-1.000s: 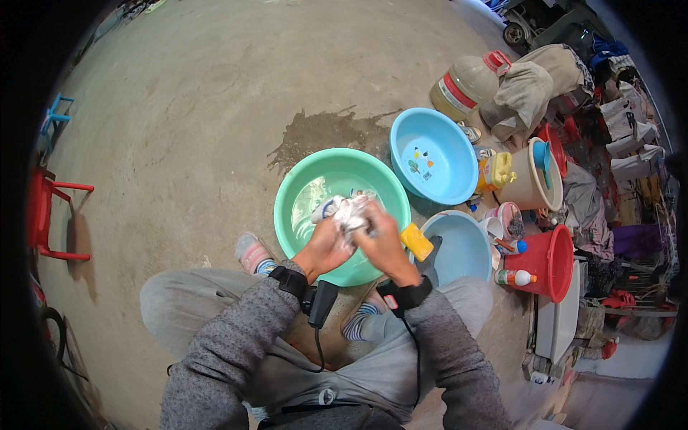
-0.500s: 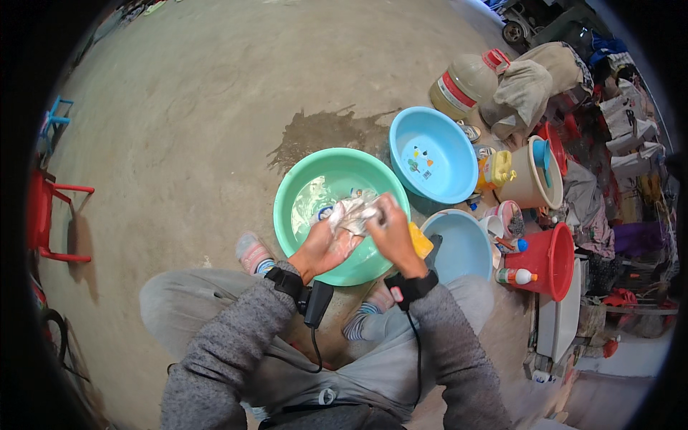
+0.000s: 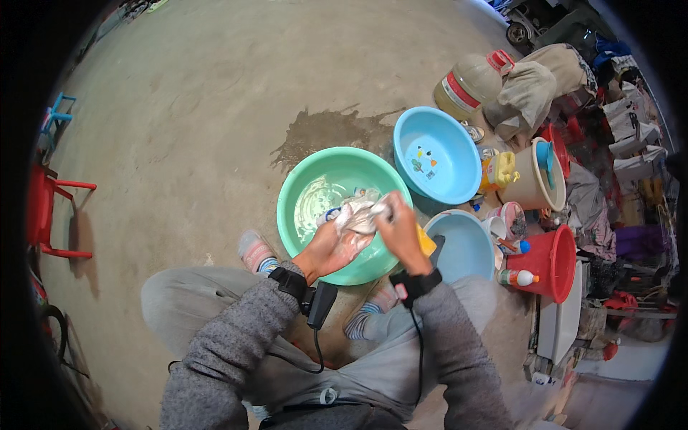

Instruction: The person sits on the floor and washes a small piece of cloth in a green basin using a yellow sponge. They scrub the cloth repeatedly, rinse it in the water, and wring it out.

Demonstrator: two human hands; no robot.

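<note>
A wet white cloth [image 3: 356, 216] with a pinkish tint is bunched between my hands, over the green basin [image 3: 288, 188]. My left hand [image 3: 320, 252] cups it from below, palm up, fingers curled round the fabric. On the other side my right hand [image 3: 401, 228] grips the cloth's right end in closed fingers, slightly raised. Water glints in the basin, where more fabric with blue patches [image 3: 329, 214] lies left of the held cloth. Close to my right wrist is a yellow block-like thing [image 3: 427, 242], partly hidden, its kind unclear.
A blue basin [image 3: 467, 143] and a paler blue basin [image 3: 469, 247] stand to the right. Beyond them are a yellow jug [image 3: 500, 170], a cream bucket [image 3: 529, 188], a red bucket [image 3: 555, 265] and a large bottle [image 3: 462, 89]. A red chair [image 3: 44, 215] is far left.
My right hand has shifted slightly right and up, drawing the cloth's end with it. My left hand still holds the cloth from below.
</note>
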